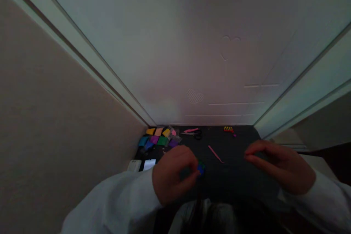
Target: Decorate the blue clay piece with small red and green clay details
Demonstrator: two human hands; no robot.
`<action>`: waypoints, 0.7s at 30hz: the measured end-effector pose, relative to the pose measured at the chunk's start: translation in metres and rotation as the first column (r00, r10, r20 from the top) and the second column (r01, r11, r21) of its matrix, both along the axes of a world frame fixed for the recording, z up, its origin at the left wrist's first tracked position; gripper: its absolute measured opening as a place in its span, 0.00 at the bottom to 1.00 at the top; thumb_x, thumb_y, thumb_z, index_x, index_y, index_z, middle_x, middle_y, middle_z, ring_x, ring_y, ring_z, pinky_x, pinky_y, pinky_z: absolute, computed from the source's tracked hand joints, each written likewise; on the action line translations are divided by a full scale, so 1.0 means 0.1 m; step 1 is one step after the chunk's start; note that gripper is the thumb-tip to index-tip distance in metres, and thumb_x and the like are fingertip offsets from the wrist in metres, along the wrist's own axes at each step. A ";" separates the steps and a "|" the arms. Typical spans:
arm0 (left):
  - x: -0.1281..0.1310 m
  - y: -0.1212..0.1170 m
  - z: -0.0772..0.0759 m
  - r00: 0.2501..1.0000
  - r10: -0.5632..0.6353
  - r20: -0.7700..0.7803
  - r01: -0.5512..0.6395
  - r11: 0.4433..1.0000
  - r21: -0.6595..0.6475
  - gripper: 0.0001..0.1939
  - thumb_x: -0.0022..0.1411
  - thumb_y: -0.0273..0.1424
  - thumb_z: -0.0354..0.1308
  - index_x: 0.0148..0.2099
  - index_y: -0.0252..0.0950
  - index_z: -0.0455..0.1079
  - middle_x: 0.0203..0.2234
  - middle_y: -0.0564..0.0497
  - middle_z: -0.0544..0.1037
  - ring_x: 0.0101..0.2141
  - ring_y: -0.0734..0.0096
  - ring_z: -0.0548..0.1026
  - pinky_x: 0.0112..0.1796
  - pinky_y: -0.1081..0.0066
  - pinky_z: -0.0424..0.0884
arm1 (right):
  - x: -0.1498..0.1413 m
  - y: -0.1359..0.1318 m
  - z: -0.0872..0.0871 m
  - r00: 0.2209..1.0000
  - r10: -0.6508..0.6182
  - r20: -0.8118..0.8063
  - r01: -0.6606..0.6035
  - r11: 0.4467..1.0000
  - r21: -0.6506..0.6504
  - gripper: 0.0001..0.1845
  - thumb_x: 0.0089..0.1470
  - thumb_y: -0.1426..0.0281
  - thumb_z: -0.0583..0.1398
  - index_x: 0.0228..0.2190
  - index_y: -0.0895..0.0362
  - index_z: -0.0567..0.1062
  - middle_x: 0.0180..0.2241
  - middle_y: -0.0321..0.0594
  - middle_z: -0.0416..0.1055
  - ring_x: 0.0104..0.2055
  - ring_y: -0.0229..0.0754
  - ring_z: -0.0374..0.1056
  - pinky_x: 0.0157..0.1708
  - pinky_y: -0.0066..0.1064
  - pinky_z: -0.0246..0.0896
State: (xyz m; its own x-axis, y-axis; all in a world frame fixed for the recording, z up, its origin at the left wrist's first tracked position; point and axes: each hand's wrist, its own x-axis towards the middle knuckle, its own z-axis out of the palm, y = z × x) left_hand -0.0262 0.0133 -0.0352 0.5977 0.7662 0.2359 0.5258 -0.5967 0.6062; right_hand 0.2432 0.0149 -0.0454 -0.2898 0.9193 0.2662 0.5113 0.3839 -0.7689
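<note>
My left hand [175, 175] hovers over the dark table with its thumb and forefinger curled together in a pinch. Just beyond its fingertips is a small blue and green piece [201, 168], partly covered by the hand; whether they touch I cannot tell. My right hand [282, 168] is raised over the table's right side, thumb and forefinger tips pressed together. Anything in either pinch is too small or dim to make out. Between the hands lies a pink tool with a bent tip [215, 154], which looks like tweezers.
Colourful packets [154, 139] cluster at the table's back left, beside black-handled scissors [196, 134] and another pink tool [191, 130]. A red and yellow piece [228, 129] lies at the back right. A phone-like white object [149, 164] is at left. A white panel [203, 62] rises behind.
</note>
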 end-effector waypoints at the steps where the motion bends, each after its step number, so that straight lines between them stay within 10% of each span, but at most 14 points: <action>1: 0.07 -0.01 0.02 0.996 -0.079 -0.050 0.082 0.996 0.040 0.03 0.52 0.23 0.51 0.29 0.36 0.61 0.25 0.50 0.69 0.30 0.70 0.66 0.31 0.70 0.61 | -0.04 -0.01 0.00 1.000 0.000 -0.007 0.000 1.000 0.008 0.04 0.46 0.66 0.60 0.26 0.53 0.73 0.23 0.34 0.72 0.27 0.36 0.69 0.27 0.23 0.65; 11: 0.34 -0.09 -0.07 0.812 -0.349 -0.468 0.462 0.874 0.149 0.05 0.52 0.31 0.52 0.33 0.37 0.62 0.29 0.52 0.72 0.31 0.68 0.67 0.31 0.64 0.59 | -0.03 -0.13 -0.31 1.000 0.016 -0.019 -0.014 0.997 0.081 0.06 0.45 0.67 0.61 0.30 0.52 0.73 0.28 0.35 0.76 0.28 0.38 0.73 0.28 0.22 0.70; 21: 0.26 -0.05 -0.30 0.836 -0.195 -0.512 0.323 0.931 0.173 0.04 0.52 0.32 0.52 0.31 0.37 0.62 0.27 0.52 0.72 0.30 0.68 0.68 0.29 0.65 0.58 | -0.01 -0.15 -0.35 0.996 0.081 0.044 -0.086 0.989 0.117 0.09 0.44 0.69 0.61 0.32 0.50 0.73 0.28 0.34 0.76 0.28 0.39 0.73 0.28 0.22 0.71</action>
